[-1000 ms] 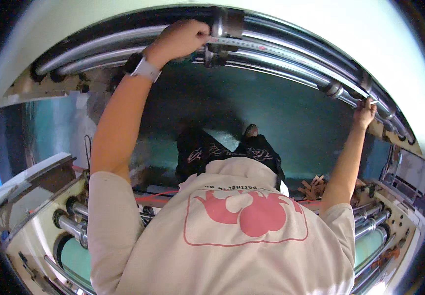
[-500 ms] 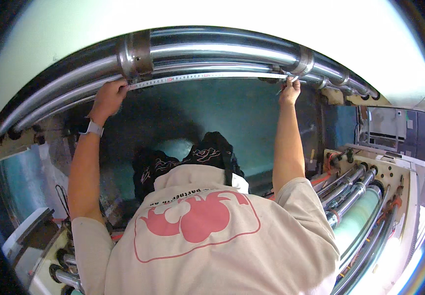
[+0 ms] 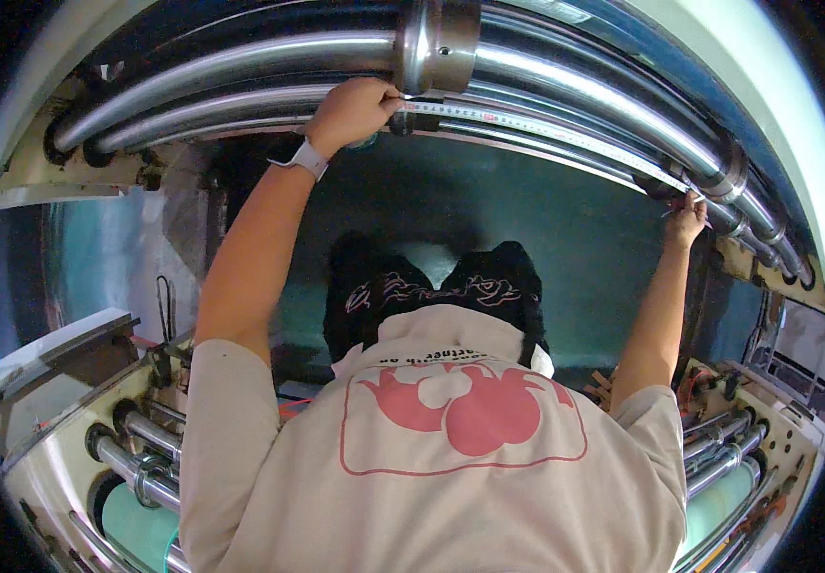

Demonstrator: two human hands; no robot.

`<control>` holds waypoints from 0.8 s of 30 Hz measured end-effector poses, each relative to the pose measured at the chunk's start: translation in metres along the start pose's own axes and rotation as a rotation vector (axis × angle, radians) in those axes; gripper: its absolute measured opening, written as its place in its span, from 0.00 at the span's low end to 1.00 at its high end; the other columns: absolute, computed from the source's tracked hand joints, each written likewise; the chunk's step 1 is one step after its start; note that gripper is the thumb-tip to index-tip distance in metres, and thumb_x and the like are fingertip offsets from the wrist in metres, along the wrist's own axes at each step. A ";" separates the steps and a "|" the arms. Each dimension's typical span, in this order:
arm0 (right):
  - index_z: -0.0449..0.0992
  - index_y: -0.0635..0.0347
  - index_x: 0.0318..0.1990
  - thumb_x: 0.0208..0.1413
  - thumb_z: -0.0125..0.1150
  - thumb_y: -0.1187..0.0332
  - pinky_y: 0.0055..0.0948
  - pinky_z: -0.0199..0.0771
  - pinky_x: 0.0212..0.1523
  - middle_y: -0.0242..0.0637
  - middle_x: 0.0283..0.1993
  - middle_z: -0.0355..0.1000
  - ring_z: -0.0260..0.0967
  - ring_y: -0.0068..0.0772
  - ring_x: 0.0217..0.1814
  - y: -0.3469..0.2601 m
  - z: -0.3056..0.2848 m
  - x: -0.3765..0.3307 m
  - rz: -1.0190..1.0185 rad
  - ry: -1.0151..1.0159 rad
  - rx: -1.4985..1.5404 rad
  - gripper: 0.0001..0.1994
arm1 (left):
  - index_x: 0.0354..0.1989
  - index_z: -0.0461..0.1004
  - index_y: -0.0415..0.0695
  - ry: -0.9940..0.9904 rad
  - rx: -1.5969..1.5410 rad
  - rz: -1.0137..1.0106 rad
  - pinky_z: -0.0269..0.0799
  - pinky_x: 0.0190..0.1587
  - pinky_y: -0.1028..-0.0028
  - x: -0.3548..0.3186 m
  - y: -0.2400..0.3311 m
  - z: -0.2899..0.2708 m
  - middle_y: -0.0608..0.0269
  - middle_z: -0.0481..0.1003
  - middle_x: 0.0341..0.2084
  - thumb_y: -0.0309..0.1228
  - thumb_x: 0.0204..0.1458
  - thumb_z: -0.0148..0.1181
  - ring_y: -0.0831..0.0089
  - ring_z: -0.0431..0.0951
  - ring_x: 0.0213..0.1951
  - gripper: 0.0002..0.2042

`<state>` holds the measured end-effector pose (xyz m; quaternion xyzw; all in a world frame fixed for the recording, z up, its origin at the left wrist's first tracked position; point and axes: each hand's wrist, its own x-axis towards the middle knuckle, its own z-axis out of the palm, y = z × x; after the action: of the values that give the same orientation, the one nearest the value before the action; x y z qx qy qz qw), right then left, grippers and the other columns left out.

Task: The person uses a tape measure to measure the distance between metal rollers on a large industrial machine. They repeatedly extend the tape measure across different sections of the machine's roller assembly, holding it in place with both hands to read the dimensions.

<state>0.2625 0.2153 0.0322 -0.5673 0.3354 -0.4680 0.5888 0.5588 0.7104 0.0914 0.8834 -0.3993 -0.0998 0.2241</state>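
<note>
My left hand [image 3: 350, 110] is raised to a long polished steel roller [image 3: 240, 67] and pinches one end of a measuring tape [image 3: 536, 124] just beside a wide steel collar [image 3: 439, 43]. The tape runs taut along the underside of the rollers to my right hand [image 3: 685, 222], which grips its other end close to a second collar [image 3: 723, 172]. A white watch [image 3: 305, 158] is on my left wrist. Below the arms I see my pale shirt with a pink print [image 3: 460, 411] and dark patterned trousers [image 3: 431, 286].
Several parallel steel rollers [image 3: 603, 105] arch overhead in a cream machine frame [image 3: 40, 172]. More rollers, some carrying pale green material, sit at lower left [image 3: 135, 477] and lower right [image 3: 718, 468]. A dark teal panel [image 3: 565, 239] lies behind.
The tape stays stretched between both hands. The view has swung, and my left hand now sits right at the wide collar while my right hand is farther out to the right.
</note>
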 end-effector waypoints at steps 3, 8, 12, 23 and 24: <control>0.65 0.57 0.27 0.49 0.51 0.75 0.21 0.59 0.22 0.26 0.21 0.60 0.55 0.20 0.21 0.003 -0.006 0.005 0.026 -0.015 0.037 0.03 | 0.36 0.67 0.40 -0.057 0.051 -0.030 0.66 0.34 0.62 0.001 0.002 -0.002 0.50 0.72 0.27 0.39 0.45 0.51 0.54 0.71 0.32 0.15; 0.65 0.55 0.27 0.50 0.51 0.74 0.22 0.58 0.22 0.25 0.21 0.60 0.55 0.19 0.21 -0.001 -0.003 0.002 0.036 -0.077 0.038 0.03 | 0.45 0.56 0.39 0.136 0.027 0.019 0.68 0.31 0.61 -0.009 -0.014 0.023 0.48 0.72 0.23 0.42 0.46 0.52 0.51 0.72 0.29 0.23; 0.66 0.54 0.27 0.51 0.51 0.73 0.20 0.58 0.21 0.23 0.22 0.60 0.55 0.18 0.21 0.002 -0.007 0.003 0.044 -0.044 0.001 0.03 | 0.44 0.58 0.40 0.104 0.120 0.034 0.68 0.27 0.60 -0.016 0.000 0.022 0.50 0.72 0.21 0.42 0.47 0.51 0.52 0.72 0.25 0.21; 0.65 0.56 0.27 0.51 0.51 0.72 0.18 0.59 0.21 0.24 0.23 0.60 0.54 0.17 0.21 0.009 -0.012 0.009 0.023 -0.084 0.041 0.03 | 0.38 0.62 0.39 0.130 0.110 0.135 0.67 0.29 0.59 -0.013 -0.009 0.021 0.46 0.71 0.21 0.40 0.47 0.50 0.51 0.71 0.26 0.17; 0.65 0.56 0.27 0.51 0.51 0.72 0.18 0.59 0.21 0.25 0.23 0.61 0.55 0.17 0.21 0.010 -0.014 0.010 0.015 -0.100 0.050 0.03 | 0.38 0.62 0.39 0.116 0.115 0.123 0.67 0.29 0.59 -0.013 -0.007 0.019 0.46 0.71 0.21 0.40 0.47 0.50 0.51 0.71 0.27 0.17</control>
<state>0.2545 0.2002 0.0223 -0.5724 0.2981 -0.4429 0.6224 0.5482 0.7180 0.0712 0.8729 -0.4443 -0.0115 0.2012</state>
